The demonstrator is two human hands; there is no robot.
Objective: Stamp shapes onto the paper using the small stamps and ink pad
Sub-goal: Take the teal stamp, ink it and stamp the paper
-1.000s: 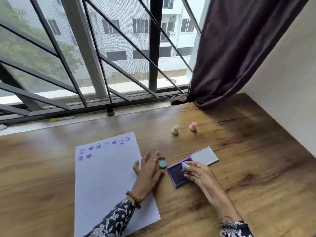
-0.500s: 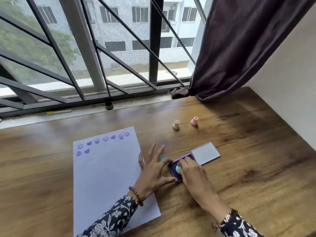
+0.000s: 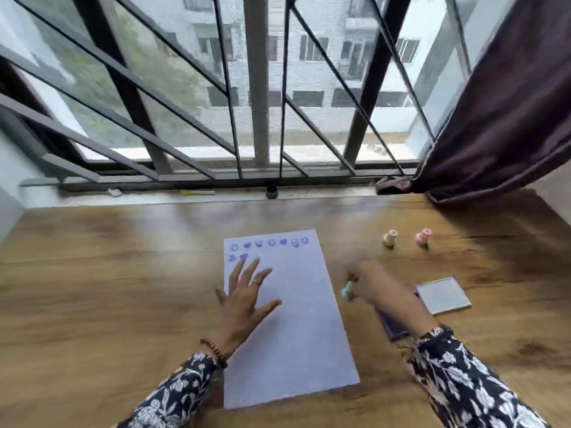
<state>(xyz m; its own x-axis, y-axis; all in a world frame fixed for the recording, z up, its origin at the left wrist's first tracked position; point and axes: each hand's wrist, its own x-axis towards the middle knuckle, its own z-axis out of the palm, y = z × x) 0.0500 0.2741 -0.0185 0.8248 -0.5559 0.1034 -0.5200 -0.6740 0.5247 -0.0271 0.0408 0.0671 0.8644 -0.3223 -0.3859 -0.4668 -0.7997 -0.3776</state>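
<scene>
A white paper sheet (image 3: 296,335) lies on the wooden table, with purple smiley and heart prints along its top edge. My left hand (image 3: 244,301) rests flat on the sheet's left side, fingers spread. My right hand (image 3: 375,287) hovers just past the sheet's right edge, pinching a small teal stamp (image 3: 346,290). The purple ink pad (image 3: 391,327) sits open under my right wrist, mostly hidden, its mirrored lid (image 3: 441,295) folded out to the right. A cream stamp (image 3: 389,238) and a pink stamp (image 3: 422,236) stand farther back.
A barred window and sill (image 3: 216,193) run along the table's far edge, with a small black cap (image 3: 271,191) and a yellow marker (image 3: 197,192) on the sill. A dark curtain (image 3: 494,118) hangs at the right, touching the table corner.
My right hand lifted the teal stamp off the ink pad and moved left toward the paper. My left hand slid from beside the pad onto the sheet. The second teal piece is gone from view.
</scene>
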